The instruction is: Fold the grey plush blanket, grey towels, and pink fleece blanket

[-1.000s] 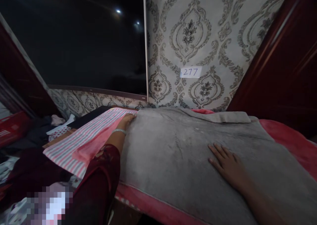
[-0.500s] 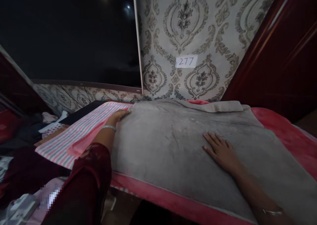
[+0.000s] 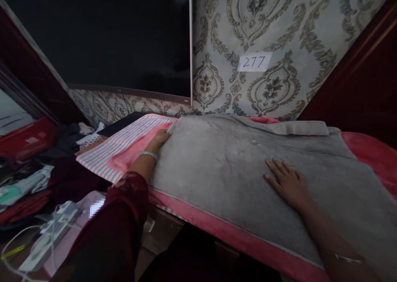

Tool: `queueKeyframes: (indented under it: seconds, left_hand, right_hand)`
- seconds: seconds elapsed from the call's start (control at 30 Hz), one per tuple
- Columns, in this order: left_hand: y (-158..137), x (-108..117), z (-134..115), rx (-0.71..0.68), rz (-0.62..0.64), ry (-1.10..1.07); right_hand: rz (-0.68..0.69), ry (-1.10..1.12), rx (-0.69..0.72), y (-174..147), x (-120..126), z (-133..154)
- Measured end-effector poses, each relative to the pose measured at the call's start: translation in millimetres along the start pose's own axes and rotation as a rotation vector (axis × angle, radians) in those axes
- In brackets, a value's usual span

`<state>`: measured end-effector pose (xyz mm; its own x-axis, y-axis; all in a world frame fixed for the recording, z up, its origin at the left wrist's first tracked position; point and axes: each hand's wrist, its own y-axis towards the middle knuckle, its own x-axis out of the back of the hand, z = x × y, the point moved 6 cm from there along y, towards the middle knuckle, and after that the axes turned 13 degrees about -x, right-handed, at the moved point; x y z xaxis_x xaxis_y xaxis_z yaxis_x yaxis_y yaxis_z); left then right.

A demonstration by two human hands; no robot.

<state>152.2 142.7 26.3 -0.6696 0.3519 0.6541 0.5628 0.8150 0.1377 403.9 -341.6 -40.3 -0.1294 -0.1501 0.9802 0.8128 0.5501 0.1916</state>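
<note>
A grey plush cloth lies spread over a red plush layer, with a few creases near its middle. At its left edge, my left hand is closed on the cloth's border, the fingers partly hidden from view. My right hand rests flat on the grey surface, right of the middle, palm down and fingers apart. Along the far edge runs a folded-over strip of the same grey cloth. Beside my left wrist, a pink piece lies on striped fabric.
A large dark screen and a patterned wall with a "277" paper label stand behind. Lower left are a white power strip with cords, piled clothes and a red basket. A dark red wooden panel slants at right.
The view has tilted down and turned left, so more of the clutter at left shows. Both hands keep about the same places on the grey cloth.
</note>
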Motion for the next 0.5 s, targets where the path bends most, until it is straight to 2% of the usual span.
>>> queueKeyframes:
  seconds: [0.17, 0.37, 0.5]
  left_hand:
    - [-30, 14, 15, 0.156, 0.185, -0.158]
    - [-88, 32, 44, 0.24, 0.278, -0.286]
    - [-109, 35, 59, 0.285, 0.343, -0.346]
  right_hand:
    - [0.0, 0.014, 0.011, -5, 7, 2]
    - [0.042, 0.024, 0.024, -8, 10, 2]
    - [0.028, 0.021, 0.02, -9, 10, 1]
